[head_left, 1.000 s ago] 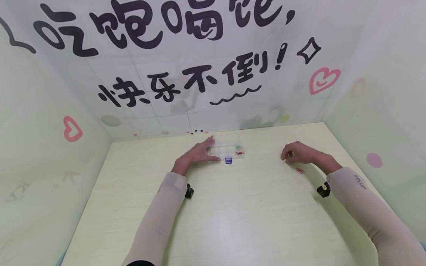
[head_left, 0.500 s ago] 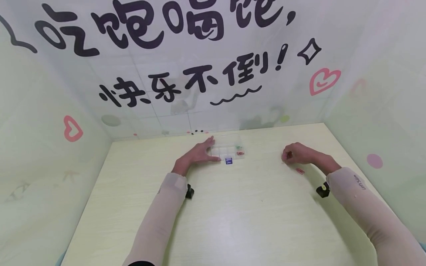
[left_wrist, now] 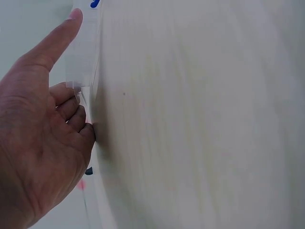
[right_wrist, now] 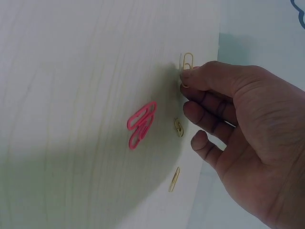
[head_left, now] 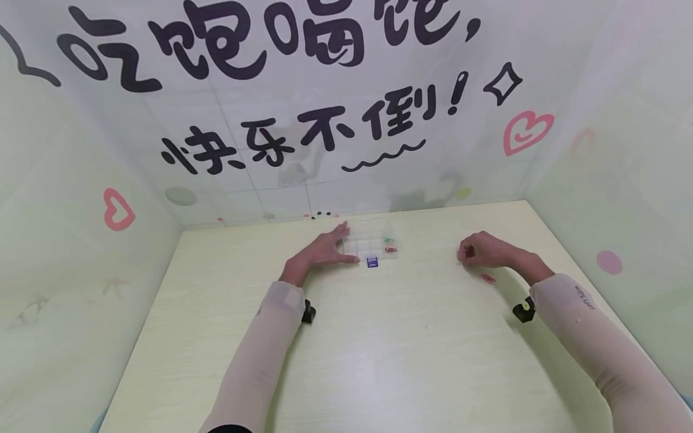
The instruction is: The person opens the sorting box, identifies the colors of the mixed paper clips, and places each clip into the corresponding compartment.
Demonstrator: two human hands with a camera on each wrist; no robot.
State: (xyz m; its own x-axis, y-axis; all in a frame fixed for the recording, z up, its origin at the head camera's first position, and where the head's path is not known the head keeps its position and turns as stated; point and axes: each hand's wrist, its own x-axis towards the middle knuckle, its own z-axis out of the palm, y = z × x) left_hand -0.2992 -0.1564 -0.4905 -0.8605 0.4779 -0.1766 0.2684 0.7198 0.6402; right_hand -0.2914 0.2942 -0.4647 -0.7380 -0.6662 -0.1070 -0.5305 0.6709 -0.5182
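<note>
In the head view my left hand [head_left: 325,248] is at the left end of a clear divided plastic box [head_left: 368,229], thumb along its front edge and fingers toward the back. The left wrist view shows the thumb straight and the other fingers loosely bent at the box's corner. Red paper clips [head_left: 390,249] and a green one [head_left: 388,240] lie in its right compartments. My right hand [head_left: 483,249] pinches a yellow paper clip [right_wrist: 188,53] between thumb and forefinger, close over the table. Beside it lie pink-red paper clips [right_wrist: 141,125] and two gold-coloured ones, a nearer clip [right_wrist: 178,127] and a farther clip [right_wrist: 174,179].
A small blue-purple piece [head_left: 372,262] sits at the box's front edge. The pale wooden table [head_left: 379,349] meets a printed white curtain [head_left: 335,192] behind the box, with more curtain at both sides.
The right hand's fingers have closed together a little at the same spot. My left hand and the box have stayed in place.
</note>
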